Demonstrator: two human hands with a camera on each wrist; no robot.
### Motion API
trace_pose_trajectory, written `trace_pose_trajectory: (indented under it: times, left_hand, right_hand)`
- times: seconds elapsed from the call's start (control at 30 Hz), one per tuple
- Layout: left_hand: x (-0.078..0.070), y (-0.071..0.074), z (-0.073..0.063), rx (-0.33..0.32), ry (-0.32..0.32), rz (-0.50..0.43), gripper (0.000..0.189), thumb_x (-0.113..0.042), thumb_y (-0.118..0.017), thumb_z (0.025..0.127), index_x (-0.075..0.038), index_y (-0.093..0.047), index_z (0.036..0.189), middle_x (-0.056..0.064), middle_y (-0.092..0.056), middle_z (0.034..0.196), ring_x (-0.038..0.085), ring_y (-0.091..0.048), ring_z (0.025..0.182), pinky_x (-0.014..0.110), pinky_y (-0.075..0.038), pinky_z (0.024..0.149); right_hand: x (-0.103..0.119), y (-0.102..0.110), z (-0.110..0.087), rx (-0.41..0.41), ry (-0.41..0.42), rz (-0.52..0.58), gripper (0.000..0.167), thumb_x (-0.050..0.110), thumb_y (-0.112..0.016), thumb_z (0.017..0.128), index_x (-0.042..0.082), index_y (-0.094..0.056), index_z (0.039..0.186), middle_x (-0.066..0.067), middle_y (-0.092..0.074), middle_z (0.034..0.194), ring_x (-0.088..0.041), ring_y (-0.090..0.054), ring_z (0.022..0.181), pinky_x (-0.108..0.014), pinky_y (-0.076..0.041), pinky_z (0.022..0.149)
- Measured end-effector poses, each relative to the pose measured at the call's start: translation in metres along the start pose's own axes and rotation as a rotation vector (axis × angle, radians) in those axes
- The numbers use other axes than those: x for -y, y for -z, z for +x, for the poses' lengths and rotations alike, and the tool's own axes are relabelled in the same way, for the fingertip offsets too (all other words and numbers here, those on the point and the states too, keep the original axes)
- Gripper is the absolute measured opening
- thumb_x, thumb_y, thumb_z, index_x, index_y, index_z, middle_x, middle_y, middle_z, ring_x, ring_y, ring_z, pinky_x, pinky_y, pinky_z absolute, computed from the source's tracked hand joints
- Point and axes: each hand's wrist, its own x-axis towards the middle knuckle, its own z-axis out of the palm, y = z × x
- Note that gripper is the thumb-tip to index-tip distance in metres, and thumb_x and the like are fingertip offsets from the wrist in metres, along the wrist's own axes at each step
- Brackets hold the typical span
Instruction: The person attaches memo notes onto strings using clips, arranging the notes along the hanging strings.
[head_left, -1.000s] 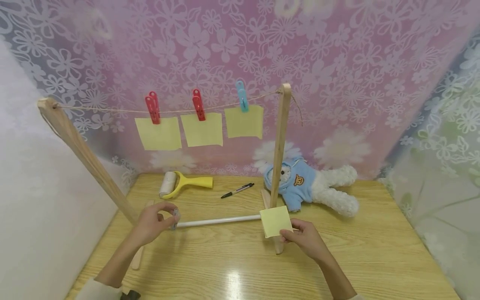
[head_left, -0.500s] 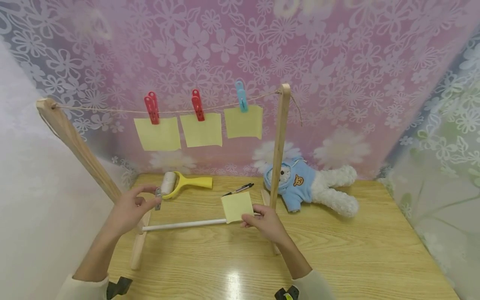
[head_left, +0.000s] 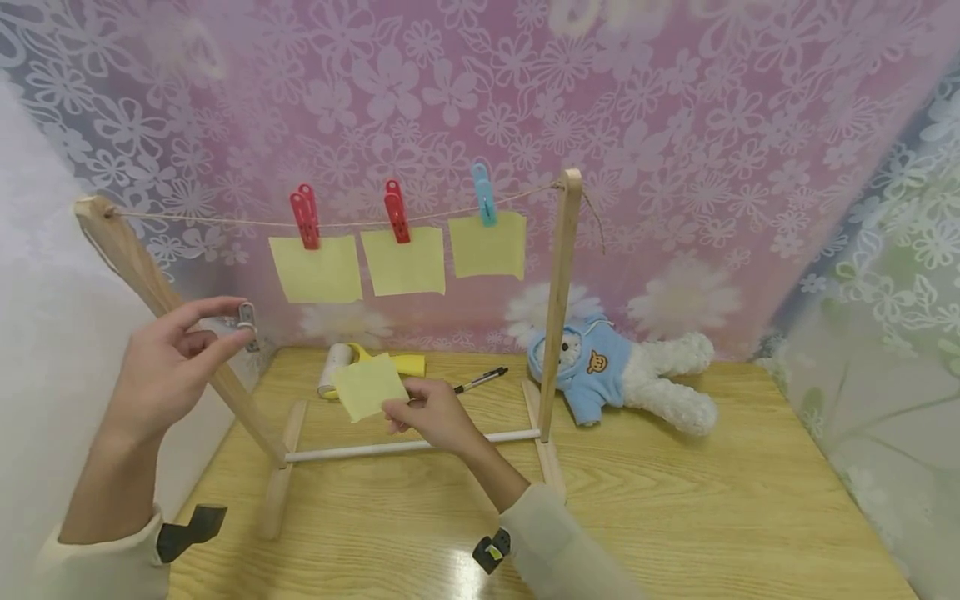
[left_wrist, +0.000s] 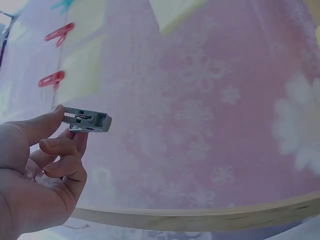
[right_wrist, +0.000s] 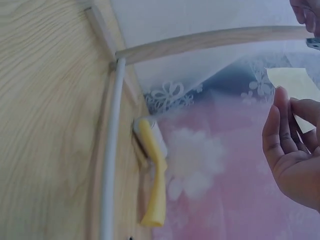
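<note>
Between thumb and fingertips, my left hand pinches a grey clothespin, raised in front of the stand's left post. In the left wrist view the clothespin points away from the fingers. My right hand pinches a yellow sticky note by its edge, held above the white crossbar and partly covering the lint roller. Overhead, a string runs between the two wooden posts. Three yellow notes hang from it, two under red clothespins and one under a blue clothespin.
A lint roller with a yellow handle lies at the table's back left. A black pen is to its right. Behind the right post lies a white plush toy in a blue hoodie. A flowered curtain hangs behind.
Both hands have moved left. The left hand has also risen with the clothespin, while the right hand has carried the sticky note from the right post across to the lint roller.
</note>
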Motion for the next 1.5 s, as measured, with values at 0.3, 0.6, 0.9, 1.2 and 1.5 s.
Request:
trace_pose_trajectory:
  times: [0.3, 0.6, 0.9, 1.2, 1.5]
  left_hand:
    - [-0.026, 0.017, 0.021, -0.127, -0.165, -0.201, 0.039, 0.014, -0.063, 0.081, 0.000, -0.064, 0.117, -0.012, -0.042, 0.051, 0.009, -0.023, 0.039, 0.028, -0.015, 0.035]
    - [-0.046, 0.037, 0.043, -0.180, -0.275, -0.552, 0.036, 0.020, -0.060, 0.079, 0.013, -0.061, 0.114, 0.004, -0.052, 0.092, 0.007, -0.030, 0.044, 0.018, -0.018, 0.041]
    - [-0.062, 0.045, 0.067, -0.093, -0.254, -0.700, 0.029, 0.020, -0.058, 0.081, 0.014, -0.061, 0.109, 0.011, -0.066, 0.105, 0.010, -0.029, 0.035, 0.015, -0.030, 0.041]
    - [-0.064, 0.047, 0.082, -0.117, -0.175, -0.671, 0.024, 0.015, -0.062, 0.081, 0.009, -0.062, 0.104, 0.013, -0.062, 0.103, 0.009, -0.034, 0.034, 0.015, -0.033, 0.039]
    - [-0.063, 0.046, 0.087, -0.049, -0.198, -0.638, 0.018, 0.016, -0.060, 0.082, 0.005, -0.063, 0.097, 0.011, -0.064, 0.101, 0.009, -0.038, 0.038, 0.015, -0.033, 0.039]
  right_hand:
    - [0.034, -0.035, 0.037, 0.051, 0.063, 0.006, 0.032, 0.016, -0.062, 0.092, 0.003, -0.047, 0.067, -0.026, -0.068, 0.080, -0.025, -0.070, 0.072, -0.028, -0.057, 0.070]
    - [0.057, -0.068, 0.064, 0.002, -0.002, 0.118, 0.019, 0.018, -0.067, 0.088, -0.001, -0.067, 0.086, -0.017, -0.069, 0.078, -0.009, -0.065, 0.067, -0.019, -0.053, 0.063]
    - [0.081, -0.090, 0.087, -0.082, -0.025, 0.376, 0.023, 0.012, -0.069, 0.087, -0.010, -0.064, 0.087, -0.029, -0.067, 0.086, -0.012, -0.066, 0.070, -0.025, -0.056, 0.075]
    - [0.091, -0.098, 0.097, -0.125, -0.045, 0.528, 0.021, 0.008, -0.065, 0.089, -0.009, -0.067, 0.102, -0.037, -0.062, 0.100, -0.005, -0.065, 0.070, -0.023, -0.055, 0.077]
    - [0.101, -0.104, 0.099, -0.150, -0.003, 0.611, 0.022, -0.002, -0.061, 0.088, -0.017, -0.062, 0.105, -0.040, -0.059, 0.103, -0.003, -0.064, 0.065, -0.026, -0.057, 0.076]
